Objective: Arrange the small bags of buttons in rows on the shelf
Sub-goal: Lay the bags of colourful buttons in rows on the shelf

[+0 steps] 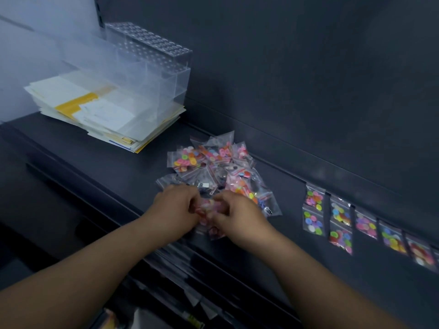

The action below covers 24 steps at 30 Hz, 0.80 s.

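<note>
A heap of small clear bags of coloured buttons (213,167) lies in the middle of the dark shelf (123,167). At its near edge my left hand (174,210) and my right hand (237,214) meet, both pinching a small bag of pink buttons (209,210) between them. More pink bags lie partly hidden under my hands. To the right, several bags (341,224) lie flat in rows along the back of the shelf, running to the frame's right edge.
A stack of papers and envelopes (102,110) sits at the back left with a clear acrylic organiser (152,60) on it. The dark back wall (308,79) rises behind. Below the shelf's front edge hang more packaged goods (190,281).
</note>
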### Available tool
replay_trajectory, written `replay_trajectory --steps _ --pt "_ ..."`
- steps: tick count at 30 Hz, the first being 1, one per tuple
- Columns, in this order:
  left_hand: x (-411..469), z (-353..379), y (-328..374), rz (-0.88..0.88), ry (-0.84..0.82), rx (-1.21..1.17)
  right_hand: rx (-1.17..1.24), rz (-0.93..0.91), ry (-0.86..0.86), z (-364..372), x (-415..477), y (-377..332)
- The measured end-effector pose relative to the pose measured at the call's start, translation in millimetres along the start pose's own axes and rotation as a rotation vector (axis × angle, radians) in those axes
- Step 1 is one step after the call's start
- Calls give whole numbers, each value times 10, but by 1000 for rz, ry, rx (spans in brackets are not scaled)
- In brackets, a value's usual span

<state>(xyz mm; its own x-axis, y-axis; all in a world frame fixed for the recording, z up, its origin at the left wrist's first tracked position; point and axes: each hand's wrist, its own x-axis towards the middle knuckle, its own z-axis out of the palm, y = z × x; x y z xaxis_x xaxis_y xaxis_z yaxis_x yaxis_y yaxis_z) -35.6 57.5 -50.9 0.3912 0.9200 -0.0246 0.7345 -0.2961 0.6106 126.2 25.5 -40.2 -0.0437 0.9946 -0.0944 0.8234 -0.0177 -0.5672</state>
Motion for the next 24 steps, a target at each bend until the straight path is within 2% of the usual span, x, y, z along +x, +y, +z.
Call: replay_trajectory --steps 3,8,11,15,19,22,24 --pt "22 -103 -41 -132 106 -270 -38 -53 100 -69 94 -84" --pt "31 -242 -134 -372 175 -770 -229 -171 -35 28 270 -221" --pt "8 -271 -157 -439 172 -911 -303 -137 -88 100 321 -257" --pt "-2 -315 -147 -488 220 -1002 -242 -77 -85 61 345 -310" --pt "19 -349 -94 -524 270 -1064 -57 -36 -43 -40 321 -296" --pt "53 -353 33 -532 285 -1150 275 51 35 -176 267 -255" --pt "82 -320 147 -522 238 -1195 513 148 41 -300 195 -196"
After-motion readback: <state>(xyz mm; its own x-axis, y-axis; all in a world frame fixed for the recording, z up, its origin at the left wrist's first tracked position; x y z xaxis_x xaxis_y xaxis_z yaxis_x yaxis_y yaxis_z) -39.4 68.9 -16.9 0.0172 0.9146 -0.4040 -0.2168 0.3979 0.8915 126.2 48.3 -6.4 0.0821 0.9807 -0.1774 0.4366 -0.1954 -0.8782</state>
